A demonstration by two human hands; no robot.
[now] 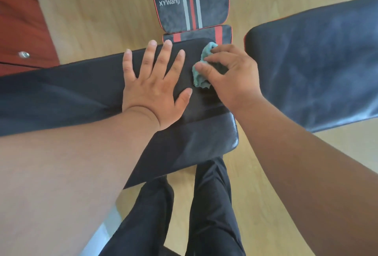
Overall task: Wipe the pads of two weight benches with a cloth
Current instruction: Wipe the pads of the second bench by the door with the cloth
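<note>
Pinching cloth (201,67), right hand (233,77); left hand (152,90) splayed flat on pad (81,92).

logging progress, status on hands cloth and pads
Left hand flat on near pad. Right hand grips teal cloth on it. Nothing blocking.

Both forearms are bare, with no sleeves, watch or rings in view on the left hand (152,90) or right hand (233,77). The legs wear loose black fabric trousers (210,204), creased lengthwise.
</note>
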